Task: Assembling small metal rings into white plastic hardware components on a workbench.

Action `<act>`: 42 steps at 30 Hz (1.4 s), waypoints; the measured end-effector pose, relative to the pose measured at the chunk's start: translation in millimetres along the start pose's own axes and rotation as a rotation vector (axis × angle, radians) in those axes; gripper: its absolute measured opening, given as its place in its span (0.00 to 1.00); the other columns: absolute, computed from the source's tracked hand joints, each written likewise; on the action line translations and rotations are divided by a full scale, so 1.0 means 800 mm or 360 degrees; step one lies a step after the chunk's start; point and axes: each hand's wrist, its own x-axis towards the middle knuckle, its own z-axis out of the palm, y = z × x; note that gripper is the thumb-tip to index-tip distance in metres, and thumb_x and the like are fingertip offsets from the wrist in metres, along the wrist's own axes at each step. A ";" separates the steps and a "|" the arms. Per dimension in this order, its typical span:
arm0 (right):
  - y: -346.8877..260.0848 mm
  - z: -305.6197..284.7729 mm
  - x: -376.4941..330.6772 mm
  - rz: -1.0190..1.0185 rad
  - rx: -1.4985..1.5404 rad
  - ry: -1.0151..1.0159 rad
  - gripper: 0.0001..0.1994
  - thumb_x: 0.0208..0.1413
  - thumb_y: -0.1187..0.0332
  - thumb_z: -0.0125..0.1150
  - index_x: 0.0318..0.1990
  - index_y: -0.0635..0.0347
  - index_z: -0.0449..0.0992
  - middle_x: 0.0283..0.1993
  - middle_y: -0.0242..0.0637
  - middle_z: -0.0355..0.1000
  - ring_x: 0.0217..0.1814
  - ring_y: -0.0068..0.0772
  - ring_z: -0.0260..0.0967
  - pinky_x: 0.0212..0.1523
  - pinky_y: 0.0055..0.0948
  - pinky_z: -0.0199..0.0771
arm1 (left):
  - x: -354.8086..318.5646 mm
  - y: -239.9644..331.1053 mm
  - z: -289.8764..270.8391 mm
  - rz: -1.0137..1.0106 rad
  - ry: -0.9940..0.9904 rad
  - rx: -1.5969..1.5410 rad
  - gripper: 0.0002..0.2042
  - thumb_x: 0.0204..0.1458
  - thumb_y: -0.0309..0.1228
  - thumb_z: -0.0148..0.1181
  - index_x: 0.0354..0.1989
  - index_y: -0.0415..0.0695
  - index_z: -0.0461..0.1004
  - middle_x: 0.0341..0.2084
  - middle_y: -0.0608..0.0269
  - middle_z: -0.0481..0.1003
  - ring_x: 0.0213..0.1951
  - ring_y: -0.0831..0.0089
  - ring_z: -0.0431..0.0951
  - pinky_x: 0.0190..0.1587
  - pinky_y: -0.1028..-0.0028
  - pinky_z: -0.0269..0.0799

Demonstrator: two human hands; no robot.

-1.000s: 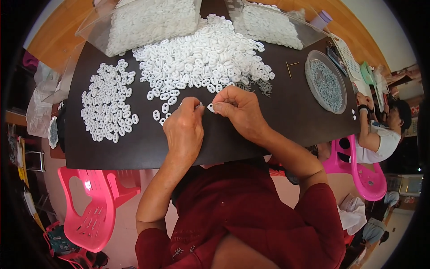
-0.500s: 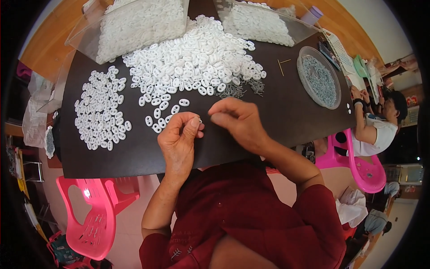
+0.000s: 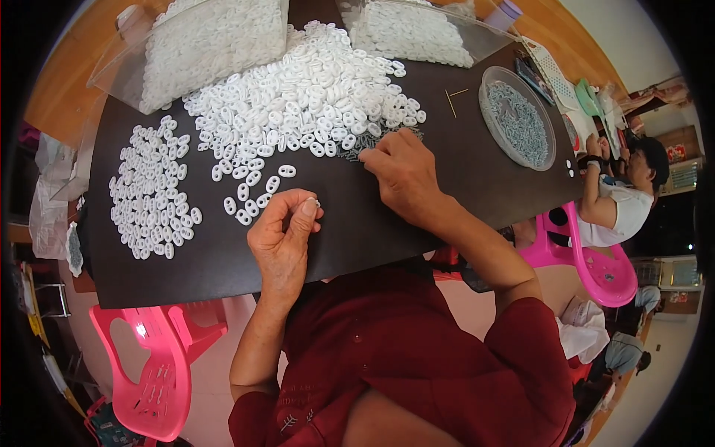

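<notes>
Near the table's front edge my left hand (image 3: 285, 232) is closed in a pinch. A tiny pale bit shows at its thumb tip; the fingers hide the rest. My right hand (image 3: 402, 175) reaches into a small pile of grey screws (image 3: 354, 147), fingertips bent together at its edge; what they grip is hidden. Behind the screws spreads a big heap of white oval plastic pieces with two holes each (image 3: 290, 100). Several loose white pieces (image 3: 253, 178) lie just beyond my left hand. Farther left is a flat group of the same pieces (image 3: 149, 197).
Two clear bins (image 3: 287, 30) of white pieces stand at the back. On the right are a round clear tub (image 3: 552, 154) of screws and two thin brass-coloured rods (image 3: 451, 104). A person (image 3: 622, 201) sits beyond the right edge. A pink chair (image 3: 167, 372) stands front left.
My right hand has moved from beside the left hand up to the screw pile. My left hand keeps its pinch. The whole view has shifted and turned slightly.
</notes>
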 end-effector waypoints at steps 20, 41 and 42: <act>-0.019 0.002 -0.003 -0.0077 0.0221 -0.0023 0.09 0.37 0.77 0.65 0.30 0.58 0.75 0.27 0.35 0.65 0.31 0.37 0.63 0.29 0.33 0.65 | -0.001 0.005 -0.001 -0.0028 -0.0025 0.0064 0.06 0.54 0.26 0.57 0.35 0.34 0.74 0.26 0.65 0.73 0.27 0.82 0.70 0.31 0.83 0.67; -0.066 -0.019 0.008 0.0631 0.1266 -0.0350 0.08 0.48 0.77 0.62 0.36 0.63 0.73 0.28 0.29 0.69 0.30 0.15 0.65 0.32 0.18 0.66 | -0.001 0.011 -0.005 -0.0070 -0.0011 -0.0143 0.06 0.53 0.24 0.57 0.36 0.34 0.74 0.26 0.63 0.73 0.28 0.80 0.71 0.31 0.83 0.68; -0.068 -0.019 0.008 0.0702 0.1377 -0.0364 0.08 0.48 0.77 0.62 0.37 0.63 0.73 0.30 0.28 0.70 0.31 0.15 0.65 0.33 0.18 0.67 | -0.002 0.011 -0.004 -0.0091 -0.0006 -0.0168 0.06 0.53 0.24 0.58 0.35 0.34 0.74 0.26 0.63 0.73 0.28 0.80 0.71 0.31 0.82 0.68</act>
